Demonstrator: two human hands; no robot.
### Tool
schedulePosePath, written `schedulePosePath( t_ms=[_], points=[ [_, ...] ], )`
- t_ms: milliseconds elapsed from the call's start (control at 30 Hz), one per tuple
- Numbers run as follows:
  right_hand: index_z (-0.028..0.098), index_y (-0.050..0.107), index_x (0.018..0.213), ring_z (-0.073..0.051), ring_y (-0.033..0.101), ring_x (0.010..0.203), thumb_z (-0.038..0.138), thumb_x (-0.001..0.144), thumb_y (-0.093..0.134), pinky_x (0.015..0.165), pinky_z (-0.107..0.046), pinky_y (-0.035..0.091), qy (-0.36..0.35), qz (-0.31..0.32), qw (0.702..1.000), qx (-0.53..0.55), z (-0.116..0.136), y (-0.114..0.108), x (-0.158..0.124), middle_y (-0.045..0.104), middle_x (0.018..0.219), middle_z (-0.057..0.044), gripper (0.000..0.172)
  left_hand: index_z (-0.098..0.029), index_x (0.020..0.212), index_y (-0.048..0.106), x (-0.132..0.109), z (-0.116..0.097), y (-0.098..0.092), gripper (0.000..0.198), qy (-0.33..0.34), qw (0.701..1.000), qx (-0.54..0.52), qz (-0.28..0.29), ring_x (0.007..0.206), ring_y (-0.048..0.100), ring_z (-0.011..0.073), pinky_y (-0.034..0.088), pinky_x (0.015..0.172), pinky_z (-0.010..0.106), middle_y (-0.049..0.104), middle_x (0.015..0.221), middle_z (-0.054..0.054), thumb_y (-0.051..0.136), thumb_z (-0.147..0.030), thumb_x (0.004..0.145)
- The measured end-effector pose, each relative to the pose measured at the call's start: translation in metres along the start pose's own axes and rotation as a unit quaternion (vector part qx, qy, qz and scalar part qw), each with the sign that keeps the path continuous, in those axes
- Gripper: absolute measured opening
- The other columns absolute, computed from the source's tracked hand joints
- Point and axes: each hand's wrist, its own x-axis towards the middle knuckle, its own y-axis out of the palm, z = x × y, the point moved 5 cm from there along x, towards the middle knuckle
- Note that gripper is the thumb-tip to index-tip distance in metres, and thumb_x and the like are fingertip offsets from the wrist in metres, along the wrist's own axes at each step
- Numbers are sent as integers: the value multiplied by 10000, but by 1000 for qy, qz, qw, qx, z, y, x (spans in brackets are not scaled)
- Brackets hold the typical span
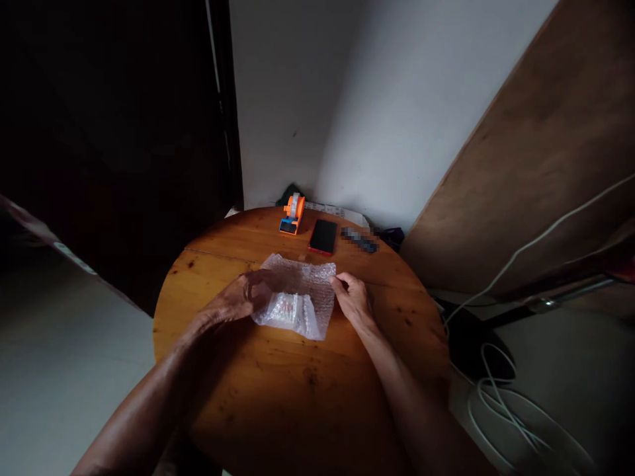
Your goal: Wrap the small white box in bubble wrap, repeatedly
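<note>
A sheet of clear bubble wrap [317,281] lies spread on the round wooden table [297,396]. On its near part sits a small packet [288,308] under a layer of the wrap, with faint reddish marks showing through; what is inside cannot be made out. At the sheet's left edge, my left hand [241,297] is closed on the wrap with bent fingers, its fingertips partly in shadow. My right hand [353,299] pinches the sheet's upper right edge between thumb and fingers.
Toward the table's far side stand an orange tape dispenser [294,213], a phone with a red case [323,237] and a dark, partly blurred object [366,244]. A wall [297,99] rises behind. White cable [496,396] coils on the floor at right, near a black stand base [483,340].
</note>
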Motion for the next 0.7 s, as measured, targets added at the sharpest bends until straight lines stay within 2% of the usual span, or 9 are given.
schedulePosePath(
  t_ms=[100,200,267,367,433,500,567,633,700],
  points=[
    [237,665,690,-180,567,594,482,819,509,547,-263,351,7,6,1000,-3,-1,0,1,655,641,-15,318,-156,1300,579,-7,-6,-6,563,-18,999,-30,19,883,696,210,570,760,306,739,1012,69,488,-172,745],
    [233,673,711,-182,567,605,487,829,504,561,-265,355,20,17,1000,-13,-3,2,1,658,658,-16,326,-197,1254,616,-32,-28,-16,527,9,997,-49,65,879,691,204,561,784,314,739,970,49,512,-154,739],
    [233,679,723,-181,571,618,472,830,508,567,-264,353,21,17,999,-19,-3,2,1,662,673,-17,312,-231,1230,642,-58,-47,-15,513,35,984,-70,158,927,693,208,561,815,314,746,993,43,549,-142,734],
    [240,686,724,-174,565,621,456,827,519,556,-258,330,1,8,1000,-24,-2,2,1,668,683,-13,292,-284,1321,584,-95,-71,-7,581,50,938,-111,325,855,710,199,577,722,296,758,1002,34,649,-220,747],
    [246,686,721,-170,561,623,445,826,521,552,-256,320,-10,2,1000,-23,0,2,1,675,695,-10,279,-269,1264,625,-100,-77,-6,478,34,925,-142,350,797,714,191,577,710,304,766,938,42,655,-277,787],
    [249,682,716,-169,562,619,433,822,523,552,-255,322,-5,3,1000,-21,0,1,0,675,697,-10,265,-236,1171,663,-82,-72,-14,344,-8,945,-191,266,681,696,175,575,678,307,744,759,29,596,-324,845],
    [250,675,708,-168,563,615,440,823,526,554,-255,330,1,6,1000,-16,-1,0,0,664,680,-7,268,-214,1068,690,-53,-56,-31,302,-25,981,-171,82,583,647,157,567,668,313,667,612,5,488,-365,902],
    [251,666,695,-166,557,602,466,825,527,551,-254,334,-3,5,1000,-8,0,-1,-1,644,646,-2,287,-199,1022,703,-28,-34,-41,306,-39,995,-80,-49,641,657,170,568,699,323,687,685,23,487,-362,878],
    [250,661,690,-165,551,599,476,828,519,555,-254,346,-12,4,1000,4,0,-1,-1,632,636,1,300,-186,992,709,-15,-9,-39,288,-55,992,36,-107,768,678,202,571,755,349,726,838,52,513,-324,832]
  ],
)
